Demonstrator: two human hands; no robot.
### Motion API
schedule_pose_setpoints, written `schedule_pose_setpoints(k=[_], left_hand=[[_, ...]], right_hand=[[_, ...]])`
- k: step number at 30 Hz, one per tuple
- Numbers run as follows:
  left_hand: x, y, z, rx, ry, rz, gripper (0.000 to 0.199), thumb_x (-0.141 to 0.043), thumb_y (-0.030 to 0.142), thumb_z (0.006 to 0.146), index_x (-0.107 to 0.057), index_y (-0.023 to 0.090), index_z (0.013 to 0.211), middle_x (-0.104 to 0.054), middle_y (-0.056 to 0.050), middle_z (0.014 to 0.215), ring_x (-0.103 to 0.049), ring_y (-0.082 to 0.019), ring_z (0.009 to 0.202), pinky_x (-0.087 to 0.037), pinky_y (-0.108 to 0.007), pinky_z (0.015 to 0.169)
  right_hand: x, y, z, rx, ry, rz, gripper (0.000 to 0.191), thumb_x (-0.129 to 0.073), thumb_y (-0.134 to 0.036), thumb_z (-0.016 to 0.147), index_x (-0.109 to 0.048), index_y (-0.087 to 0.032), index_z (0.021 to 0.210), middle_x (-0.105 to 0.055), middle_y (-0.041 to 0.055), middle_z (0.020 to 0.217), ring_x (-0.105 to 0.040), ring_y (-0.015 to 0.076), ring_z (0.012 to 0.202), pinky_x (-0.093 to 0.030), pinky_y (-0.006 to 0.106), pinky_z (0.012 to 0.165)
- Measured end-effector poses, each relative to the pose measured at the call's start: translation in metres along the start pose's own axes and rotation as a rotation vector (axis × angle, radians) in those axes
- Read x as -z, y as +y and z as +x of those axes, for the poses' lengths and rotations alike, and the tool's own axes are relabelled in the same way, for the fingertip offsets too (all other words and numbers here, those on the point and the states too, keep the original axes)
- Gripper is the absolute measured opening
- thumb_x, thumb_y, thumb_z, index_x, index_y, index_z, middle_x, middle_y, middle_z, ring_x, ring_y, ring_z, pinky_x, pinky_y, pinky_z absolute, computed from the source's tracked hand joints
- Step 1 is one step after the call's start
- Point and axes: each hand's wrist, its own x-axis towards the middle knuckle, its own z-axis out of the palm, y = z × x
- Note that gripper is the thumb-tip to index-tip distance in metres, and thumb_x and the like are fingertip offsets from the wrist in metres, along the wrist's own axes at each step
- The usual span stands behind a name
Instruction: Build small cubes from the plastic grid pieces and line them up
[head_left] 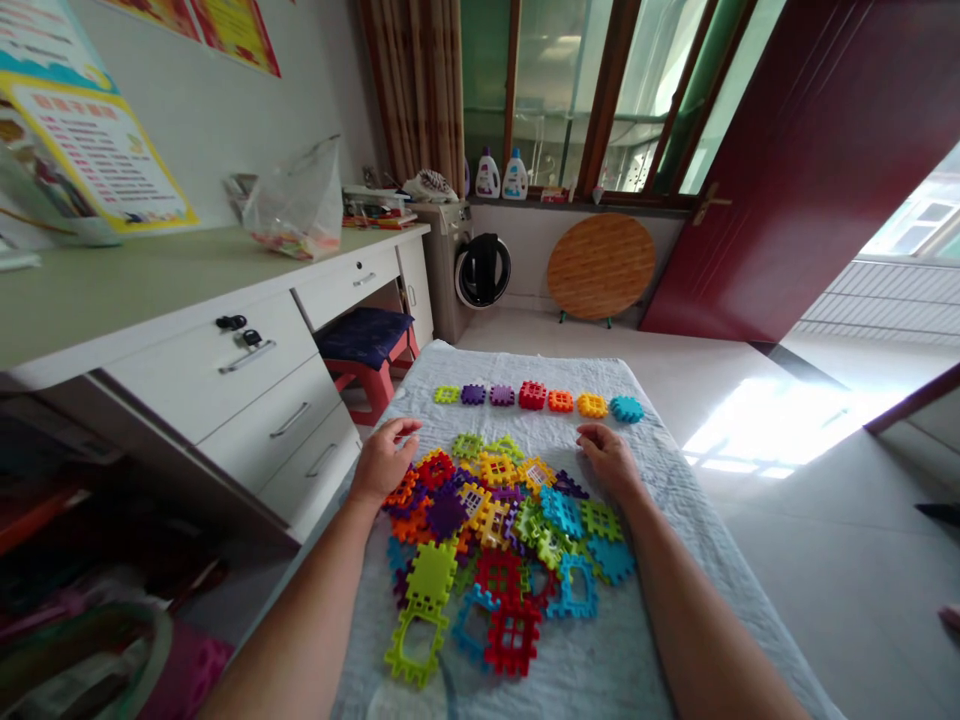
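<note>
My left hand (386, 460) rests at the left side of a loose pile of plastic interlocking building tiles (495, 510), thumb and fingers apart with nothing between them. On the pile's right side lies my right hand (609, 458), its fingers loosely bent and holding nothing that I can see. The pile mixes green, blue, red, orange, yellow and purple tiles, some with window bars. Beyond both hands runs a row of tiles: green (446, 395), dark purple (473, 394), light purple (502, 395), red (532, 395), orange (560, 401), yellow (592, 405) and blue (627, 408).
A pale cloth (660, 500) covers the table. To the left stand a white desk (247, 390) with drawers and a stool (367, 340). A washing machine (442, 270), a round wooden tabletop (600, 265) and a red door (787, 160) are farther back.
</note>
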Motion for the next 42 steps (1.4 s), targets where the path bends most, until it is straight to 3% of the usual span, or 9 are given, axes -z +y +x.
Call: schedule_pose_setpoints(k=[7,15,20,23,28,33,35,38,42], left_hand=[[0.005,0.012,-0.003,0.022,-0.138,-0.018,0.024,-0.053,0.031,0.078,-0.065,0.018,0.094,-0.071,-0.004,0.095,-0.065,-0.017,0.085,-0.051,-0.029,0.079],[0.014,0.019,-0.006,-0.038,-0.337,0.053,0.023,-0.059,0.036,0.075,-0.068,0.020,0.088,-0.068,-0.004,0.098,-0.062,-0.019,0.090,-0.049,-0.027,0.074],[0.013,0.024,-0.008,-0.080,-0.451,0.159,0.035,-0.070,0.045,0.065,-0.069,0.022,0.092,-0.067,-0.005,0.095,-0.060,-0.022,0.091,-0.049,-0.032,0.082],[0.010,0.024,-0.010,-0.107,-0.448,0.238,0.041,-0.075,0.043,0.059,-0.069,0.024,0.096,-0.066,-0.006,0.096,-0.060,-0.024,0.093,-0.047,-0.036,0.086],[0.005,0.026,-0.011,-0.151,-0.436,0.238,0.038,-0.073,0.036,0.062,-0.066,0.025,0.098,-0.064,-0.005,0.099,-0.059,-0.024,0.096,-0.046,-0.036,0.089],[-0.005,0.042,-0.013,-0.229,-0.262,0.074,0.045,-0.072,0.035,0.068,-0.059,0.022,0.109,-0.060,-0.006,0.107,-0.056,-0.023,0.105,-0.043,-0.036,0.096],[-0.011,0.048,-0.015,-0.239,-0.251,-0.034,0.051,-0.071,0.036,0.071,-0.054,0.023,0.117,-0.057,-0.007,0.115,-0.055,-0.022,0.110,-0.044,-0.036,0.097],[-0.014,0.046,-0.013,-0.194,-0.245,-0.176,0.053,-0.065,0.041,0.077,-0.049,0.023,0.125,-0.055,-0.008,0.123,-0.055,-0.021,0.112,-0.047,-0.034,0.093],[-0.005,0.020,-0.002,-0.009,-0.101,-0.273,0.043,-0.055,0.046,0.084,-0.055,0.019,0.118,-0.061,-0.009,0.119,-0.058,-0.022,0.110,-0.045,-0.034,0.096]], right_hand=[[0.000,0.003,0.001,-0.001,-0.014,-0.008,0.032,-0.054,-0.038,0.073,-0.065,-0.016,0.094,-0.066,0.0048,0.074,-0.057,0.0180,0.066,-0.044,0.031,0.062],[0.000,0.001,0.000,-0.021,-0.029,0.023,0.032,-0.055,-0.039,0.074,-0.063,-0.015,0.094,-0.065,0.0048,0.076,-0.058,0.0179,0.067,-0.045,0.031,0.063],[0.000,0.006,0.002,-0.020,-0.028,-0.011,0.032,-0.054,-0.037,0.074,-0.064,-0.016,0.096,-0.068,0.0055,0.079,-0.059,0.0186,0.068,-0.046,0.031,0.063],[0.000,0.006,0.002,-0.016,-0.025,-0.028,0.032,-0.054,-0.036,0.074,-0.064,-0.017,0.096,-0.068,0.0054,0.079,-0.060,0.0186,0.068,-0.046,0.031,0.063],[0.000,0.006,0.002,-0.017,-0.025,-0.028,0.031,-0.053,-0.036,0.074,-0.064,-0.017,0.096,-0.068,0.0057,0.080,-0.060,0.0189,0.069,-0.047,0.032,0.065],[-0.001,0.005,0.002,-0.024,-0.026,-0.024,0.031,-0.054,-0.036,0.074,-0.064,-0.016,0.095,-0.068,0.0056,0.081,-0.059,0.0184,0.068,-0.046,0.031,0.064],[0.000,0.004,0.002,-0.019,-0.023,-0.025,0.031,-0.054,-0.037,0.074,-0.064,-0.016,0.095,-0.067,0.0053,0.080,-0.058,0.0179,0.067,-0.045,0.031,0.063],[0.000,0.001,0.000,-0.013,-0.021,-0.035,0.031,-0.053,-0.038,0.075,-0.064,-0.016,0.094,-0.065,0.0043,0.076,-0.056,0.0169,0.064,-0.044,0.030,0.061],[0.002,-0.004,-0.001,0.001,-0.047,-0.090,0.031,-0.053,-0.038,0.075,-0.064,-0.015,0.095,-0.062,0.0021,0.069,-0.052,0.0152,0.060,-0.041,0.028,0.057]])
